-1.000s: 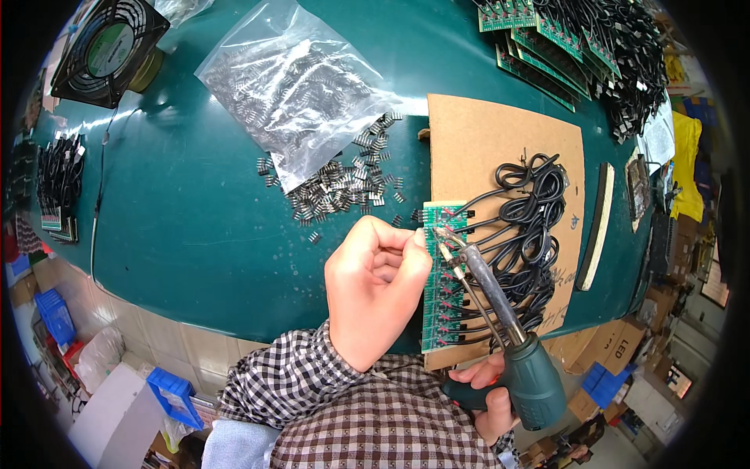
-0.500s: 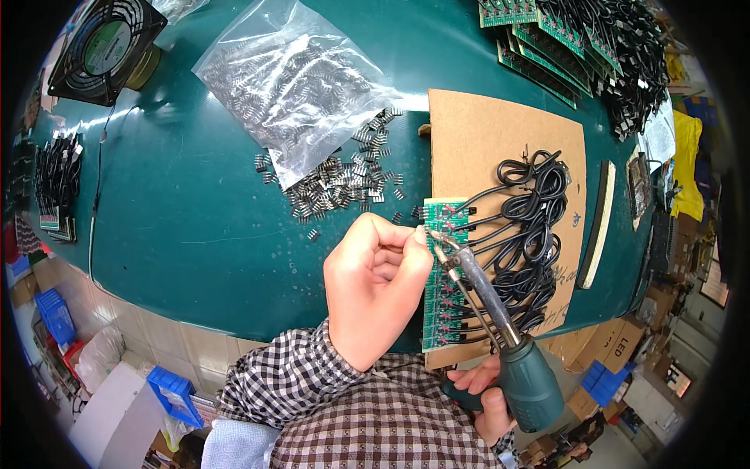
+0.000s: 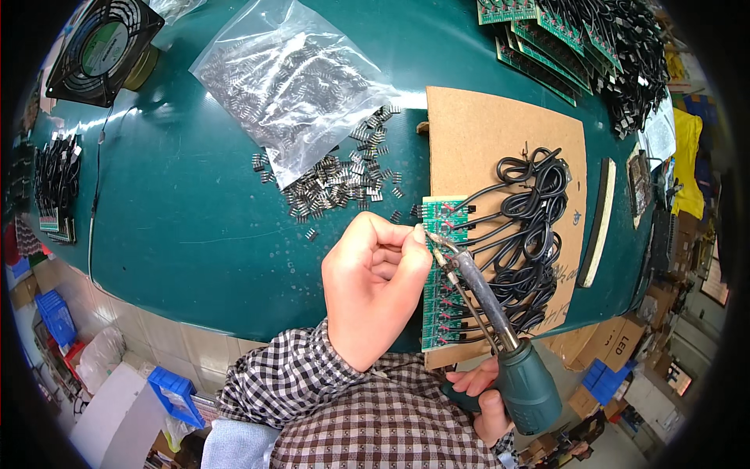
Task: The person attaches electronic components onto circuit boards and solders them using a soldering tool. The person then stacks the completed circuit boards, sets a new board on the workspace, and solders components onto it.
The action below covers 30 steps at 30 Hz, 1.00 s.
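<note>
Soldering iron [image 3: 484, 301], gripped in the right hand [image 3: 483, 399], has been slid up the green circuit board strip [image 3: 439, 273] on the cardboard. Left hand [image 3: 375, 289] stays pinched at that joint, so work seems to be moving pad by pad.

The left hand [image 3: 373, 289], curled with its fingertips pinched together, touched the upper part of a long green circuit board strip [image 3: 439, 273] that lay on a brown cardboard sheet [image 3: 488, 133] on the dark green table [image 3: 195, 227]. The right hand [image 3: 486, 395] gripped the dark green handle of a soldering iron [image 3: 500, 336], and its metal tip met the board just beside the left fingertips, near the coiled black cables [image 3: 527, 234] attached to the strip. Behind the left hand lay a heap of small black pin connectors [image 3: 336, 184] spilling from a clear plastic bag [image 3: 285, 78], and a black square fan [image 3: 105, 47] stood at the far left corner.
</note>
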Each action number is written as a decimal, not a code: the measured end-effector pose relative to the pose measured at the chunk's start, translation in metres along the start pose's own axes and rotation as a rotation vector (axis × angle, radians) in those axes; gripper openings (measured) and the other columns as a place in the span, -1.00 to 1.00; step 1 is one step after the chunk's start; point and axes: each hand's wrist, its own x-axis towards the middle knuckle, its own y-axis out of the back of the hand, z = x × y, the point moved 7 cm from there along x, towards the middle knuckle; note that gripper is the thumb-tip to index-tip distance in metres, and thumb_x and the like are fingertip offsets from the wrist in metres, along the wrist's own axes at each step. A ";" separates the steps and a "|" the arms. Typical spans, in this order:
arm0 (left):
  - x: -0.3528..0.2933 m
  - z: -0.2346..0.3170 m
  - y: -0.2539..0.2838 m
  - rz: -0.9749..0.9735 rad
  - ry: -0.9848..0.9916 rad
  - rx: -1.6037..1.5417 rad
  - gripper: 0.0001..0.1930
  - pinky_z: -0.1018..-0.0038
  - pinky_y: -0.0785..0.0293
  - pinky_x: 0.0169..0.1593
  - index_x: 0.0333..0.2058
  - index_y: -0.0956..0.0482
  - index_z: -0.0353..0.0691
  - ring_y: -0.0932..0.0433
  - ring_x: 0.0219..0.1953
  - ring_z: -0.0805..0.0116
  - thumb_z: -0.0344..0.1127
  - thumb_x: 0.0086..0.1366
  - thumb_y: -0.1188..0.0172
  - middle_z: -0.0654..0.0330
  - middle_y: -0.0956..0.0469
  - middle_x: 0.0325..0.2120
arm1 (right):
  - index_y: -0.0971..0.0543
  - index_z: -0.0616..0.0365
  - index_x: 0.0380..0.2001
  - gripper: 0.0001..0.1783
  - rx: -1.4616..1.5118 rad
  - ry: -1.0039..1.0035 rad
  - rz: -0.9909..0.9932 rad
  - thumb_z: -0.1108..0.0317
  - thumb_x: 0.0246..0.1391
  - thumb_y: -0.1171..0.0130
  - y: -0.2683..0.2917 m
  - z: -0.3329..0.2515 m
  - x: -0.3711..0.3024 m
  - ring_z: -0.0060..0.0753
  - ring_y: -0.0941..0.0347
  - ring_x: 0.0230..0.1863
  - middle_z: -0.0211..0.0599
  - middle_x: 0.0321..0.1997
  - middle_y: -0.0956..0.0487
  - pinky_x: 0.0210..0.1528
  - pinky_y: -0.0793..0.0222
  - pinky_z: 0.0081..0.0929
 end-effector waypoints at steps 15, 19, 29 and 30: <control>0.000 -0.002 0.001 -0.020 0.012 0.026 -0.89 0.76 -0.34 -0.51 -0.48 -0.34 -0.36 -0.43 -0.53 0.68 -0.50 0.16 -0.09 0.24 -0.47 -0.54 | -0.29 0.38 -0.28 -0.52 0.063 0.125 0.080 0.10 0.00 -0.07 0.006 -0.007 0.001 -0.33 -0.38 -0.55 -0.24 -0.57 -0.35 -0.35 -0.53 -0.15; -0.011 0.010 0.011 -0.072 0.080 0.015 -0.86 0.64 -0.44 -0.35 -0.26 -0.39 -0.40 -0.49 -0.42 0.52 -0.46 0.26 0.04 0.14 -0.49 -0.44 | -0.24 0.35 -0.24 -0.51 0.178 0.197 0.082 0.08 0.03 -0.03 0.004 -0.008 0.003 -0.34 -0.38 -0.53 -0.24 -0.55 -0.33 -0.37 -0.53 -0.21; -0.006 0.055 0.063 0.066 -0.518 1.035 -0.83 0.62 -0.34 -0.45 -0.41 -0.44 -0.32 -0.38 -0.52 0.41 -0.59 -0.03 -0.20 0.16 -0.36 -0.45 | -0.21 0.31 -0.17 -0.50 0.276 0.246 0.024 0.06 0.07 0.02 -0.001 -0.015 0.013 -0.34 -0.41 -0.44 -0.27 -0.52 -0.34 -0.40 -0.53 -0.32; -0.006 0.054 0.065 0.067 -0.523 1.033 -0.83 0.62 -0.34 -0.45 -0.41 -0.44 -0.32 -0.38 -0.52 0.41 -0.59 -0.03 -0.20 0.16 -0.36 -0.45 | -0.21 0.31 -0.17 -0.50 0.266 0.260 0.003 0.06 0.07 0.03 -0.001 -0.016 0.012 -0.33 -0.42 -0.42 -0.27 -0.51 -0.34 -0.40 -0.53 -0.32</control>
